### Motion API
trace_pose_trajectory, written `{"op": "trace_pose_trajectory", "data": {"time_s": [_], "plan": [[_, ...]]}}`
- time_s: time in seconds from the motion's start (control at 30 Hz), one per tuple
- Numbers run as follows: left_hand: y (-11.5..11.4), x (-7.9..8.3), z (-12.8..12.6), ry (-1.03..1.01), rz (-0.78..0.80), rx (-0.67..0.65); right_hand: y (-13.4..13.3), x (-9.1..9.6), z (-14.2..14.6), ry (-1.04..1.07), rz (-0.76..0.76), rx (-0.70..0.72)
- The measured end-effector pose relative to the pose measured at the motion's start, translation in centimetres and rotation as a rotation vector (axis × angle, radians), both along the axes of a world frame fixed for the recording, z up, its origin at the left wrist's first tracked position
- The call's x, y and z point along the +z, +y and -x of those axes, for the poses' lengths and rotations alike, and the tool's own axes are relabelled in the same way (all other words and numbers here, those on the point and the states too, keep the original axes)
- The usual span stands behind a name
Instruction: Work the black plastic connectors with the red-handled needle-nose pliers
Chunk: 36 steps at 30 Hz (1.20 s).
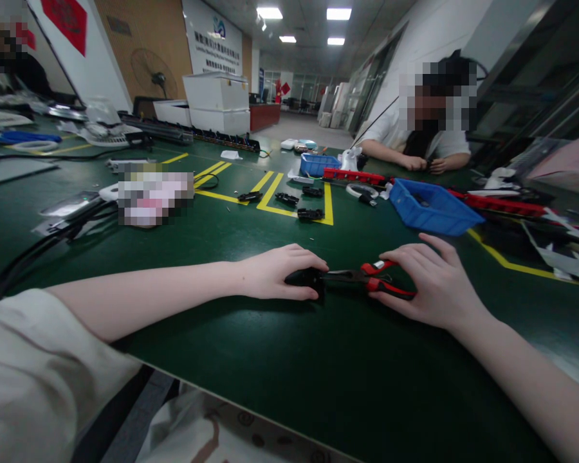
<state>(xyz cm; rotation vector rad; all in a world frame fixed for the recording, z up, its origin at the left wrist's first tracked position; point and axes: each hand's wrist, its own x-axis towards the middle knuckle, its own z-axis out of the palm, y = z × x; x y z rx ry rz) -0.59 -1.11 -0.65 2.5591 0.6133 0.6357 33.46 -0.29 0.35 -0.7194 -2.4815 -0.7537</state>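
Note:
My left hand [282,273] grips a small black part [306,279] just above the green table, its fingers closed over the top and the thumb below. Much of that part is hidden by the hand, so its exact kind does not show. My right hand [429,280] holds needle-nose pliers [374,280] by their red and black handles, which are spread a little. The long jaws of the pliers point left and meet the black part at its right end. Whether the tips clamp it cannot be made out.
Several black connector-like parts [311,215] lie beyond my hands by the yellow tape [329,199]. A blue bin [431,209] stands to the right. At left are a pixelated pinkish object [157,198] and black cables [43,247]. Across the table sits another person [419,135].

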Motion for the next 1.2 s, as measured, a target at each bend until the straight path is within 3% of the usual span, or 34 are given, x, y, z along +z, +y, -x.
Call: {"op": "trace_pose_trajectory", "data": {"time_s": [0.8,1.2], "plan": [[-0.2,-0.03,-0.07,-0.008,-0.054,0.008,-0.16,-0.02,0.55,-0.054,-0.045,0.013],[-0.23,0.24,-0.09,-0.003,-0.002,0.035,0.18,-0.39,0.03,0.002,0.17,0.0]]}}
